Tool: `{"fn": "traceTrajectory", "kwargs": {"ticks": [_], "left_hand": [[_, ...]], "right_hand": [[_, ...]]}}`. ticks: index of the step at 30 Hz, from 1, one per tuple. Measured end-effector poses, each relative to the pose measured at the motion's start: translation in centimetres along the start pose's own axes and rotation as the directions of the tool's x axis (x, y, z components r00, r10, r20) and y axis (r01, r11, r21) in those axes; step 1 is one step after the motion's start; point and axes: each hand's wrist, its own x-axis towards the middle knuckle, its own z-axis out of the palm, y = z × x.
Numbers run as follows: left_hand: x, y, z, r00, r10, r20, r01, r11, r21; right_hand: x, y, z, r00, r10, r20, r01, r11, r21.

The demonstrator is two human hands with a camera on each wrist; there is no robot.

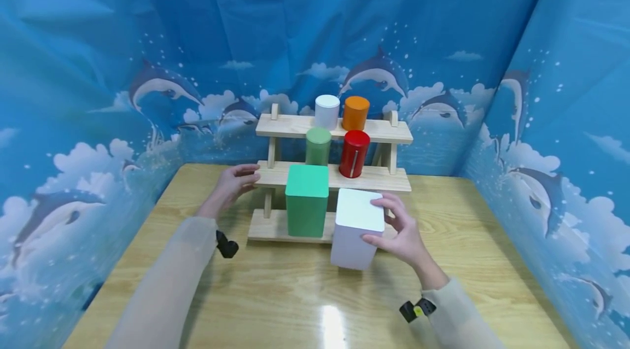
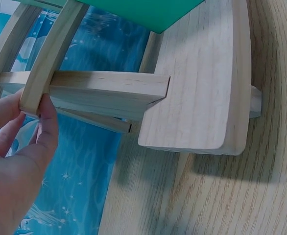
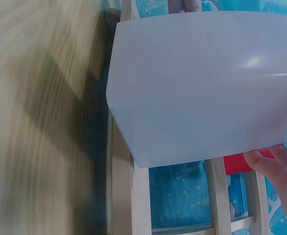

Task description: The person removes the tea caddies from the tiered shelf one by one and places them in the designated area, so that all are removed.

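Observation:
A three-tier wooden display rack (image 1: 280, 174) stands on the table. My left hand (image 1: 237, 182) pinches the left end of its middle board, thumb and fingers on either side of the wood (image 2: 40, 73) in the left wrist view. With thumb and fingers, my right hand (image 1: 401, 228) grips a white rectangular box (image 1: 358, 234) near its top. The box is held upright in front of the bottom board's right part and overlaps it in the head view. Beside it to the left, a green rectangular box (image 1: 307, 201) stands on the bottom board.
On the middle board are a light green cylinder (image 1: 318, 146) and a red cylinder (image 1: 354, 155). A white cylinder (image 1: 327, 111) and an orange cylinder (image 1: 356, 114) stand on the top board. Blue dolphin-print curtains (image 1: 305, 21) enclose the wooden table (image 1: 275, 300) behind and at both sides.

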Motion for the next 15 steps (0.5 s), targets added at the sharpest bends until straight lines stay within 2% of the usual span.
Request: {"fn": "traceTrajectory", "kwargs": {"ticks": [8, 15], "left_hand": [[0.2, 0.2, 0.2, 0.999, -0.032, -0.021, 0.032, 0.999, 0.005], [0.0, 0.5, 0.4, 0.999, -0.048, -0.024, 0.048, 0.999, -0.020]], "right_hand": [[-0.5, -0.5, 0.7, 0.999, -0.023, 0.045, 0.022, 1.000, 0.018], [-0.5, -1.0, 1.6, 0.994, -0.092, 0.058, 0.089, 0.995, 0.043]]}}
